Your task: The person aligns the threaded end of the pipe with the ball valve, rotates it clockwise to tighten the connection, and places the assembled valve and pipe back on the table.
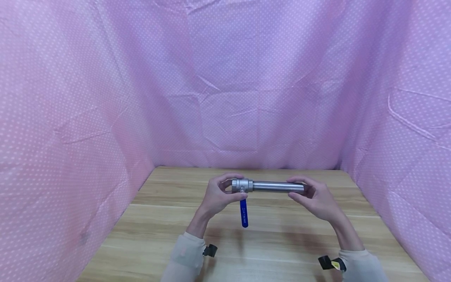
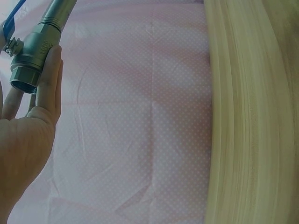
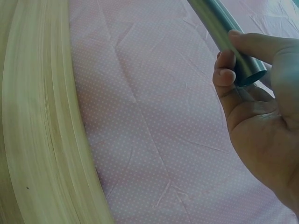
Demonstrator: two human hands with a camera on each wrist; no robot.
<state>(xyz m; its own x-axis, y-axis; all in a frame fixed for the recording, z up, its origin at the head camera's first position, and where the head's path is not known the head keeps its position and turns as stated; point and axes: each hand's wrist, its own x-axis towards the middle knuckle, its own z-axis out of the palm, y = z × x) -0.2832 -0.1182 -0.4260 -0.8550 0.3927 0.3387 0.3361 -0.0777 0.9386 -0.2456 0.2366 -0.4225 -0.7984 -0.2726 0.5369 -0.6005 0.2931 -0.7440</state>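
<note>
A silver ball valve (image 1: 243, 185) with a blue lever handle (image 1: 244, 213) is joined end to end with a smooth metal pipe (image 1: 273, 186). Both are held level above the table, the lever pointing toward the person. My left hand (image 1: 218, 194) grips the valve body between thumb and fingers at its left end. At the far right end of the pipe, my right hand (image 1: 318, 198) pinches it with thumb and fingers. Some pipe thread (image 2: 50, 22) shows at the joint in the left wrist view. In the right wrist view the open pipe end (image 3: 252, 77) faces the palm.
Below the hands lies a wood-grain table (image 1: 267, 250). Pink dotted cloth (image 1: 246, 98) hangs behind it and along both sides. Each sleeved wrist wears a black strap mount, such as the left mount (image 1: 210, 250).
</note>
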